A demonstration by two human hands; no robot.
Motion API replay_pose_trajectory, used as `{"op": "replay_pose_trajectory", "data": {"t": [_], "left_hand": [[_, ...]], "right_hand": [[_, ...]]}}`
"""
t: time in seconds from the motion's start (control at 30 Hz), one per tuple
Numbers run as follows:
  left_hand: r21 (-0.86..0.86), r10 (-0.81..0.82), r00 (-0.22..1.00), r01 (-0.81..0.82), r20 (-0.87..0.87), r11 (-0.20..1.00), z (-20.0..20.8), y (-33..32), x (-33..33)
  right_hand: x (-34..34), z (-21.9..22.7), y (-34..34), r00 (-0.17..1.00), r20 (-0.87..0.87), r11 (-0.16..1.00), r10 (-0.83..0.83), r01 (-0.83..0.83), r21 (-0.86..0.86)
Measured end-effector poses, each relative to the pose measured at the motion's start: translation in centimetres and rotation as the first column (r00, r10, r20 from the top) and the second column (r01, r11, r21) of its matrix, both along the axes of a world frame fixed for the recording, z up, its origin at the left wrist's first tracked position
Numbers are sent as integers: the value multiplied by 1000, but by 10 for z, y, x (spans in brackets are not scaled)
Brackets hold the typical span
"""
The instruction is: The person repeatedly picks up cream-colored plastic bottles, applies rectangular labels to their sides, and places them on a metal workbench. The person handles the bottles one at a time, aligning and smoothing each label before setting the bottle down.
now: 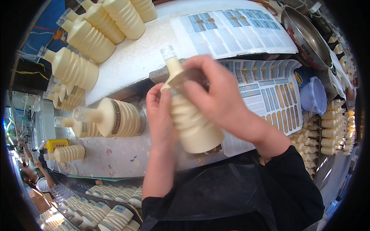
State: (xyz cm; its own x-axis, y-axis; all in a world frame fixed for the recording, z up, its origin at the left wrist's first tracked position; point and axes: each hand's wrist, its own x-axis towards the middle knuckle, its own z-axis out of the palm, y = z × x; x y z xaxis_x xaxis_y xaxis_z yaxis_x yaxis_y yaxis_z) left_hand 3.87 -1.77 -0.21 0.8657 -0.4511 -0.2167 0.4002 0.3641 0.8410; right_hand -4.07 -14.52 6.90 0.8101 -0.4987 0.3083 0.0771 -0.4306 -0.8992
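Observation:
A cream-coloured ribbed bottle (196,127) with a see-through threaded neck is tilted in front of me, its neck pointing away and slightly left. My left hand (160,111) is closed around the bottle's left side, thumb on the shoulder. At the shoulder's right side, my right hand (212,92) pinches a brownish flat, curved piece (189,79) against the bottle. Motion blurs that piece, so I cannot tell its exact kind. To the left stands a similar bottle (123,117) with a dark band label around its shoulder.
Printed label sheets (269,102) lie to the right, with another sheet (235,30) on the white raised board (127,57). Unlabelled bottles (90,42) stand far left. A lilac bucket (314,96) and metal pan (308,32) sit right. Another person (36,175) is at far left.

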Motion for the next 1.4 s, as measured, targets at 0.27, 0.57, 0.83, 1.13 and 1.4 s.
{"op": "replay_pose_trajectory", "data": {"t": [0.27, 0.57, 0.83, 1.13, 1.4], "left_hand": [[-75, -11, 997, 5, -75, 997, -4, 2, 0], [-156, -12, 983, -17, -185, 988, 8, 3, -5], [-225, -31, 979, -15, -200, 974, 14, 5, -11], [-366, -121, 950, 8, -287, 931, 11, 10, -12], [-249, -43, 969, -19, -243, 968, 14, 5, -10]], "right_hand": [[-22, -53, -17, 976, -46, 976, -214, 212, -48], [-22, -28, -7, 981, 191, 809, -32, 138, -572], [-5, -9, 12, 959, 234, 619, 162, 85, -781], [0, 4, 51, 988, -76, 459, 135, -130, -879], [2, 9, 24, 981, -108, 805, -163, 68, -590]]}}
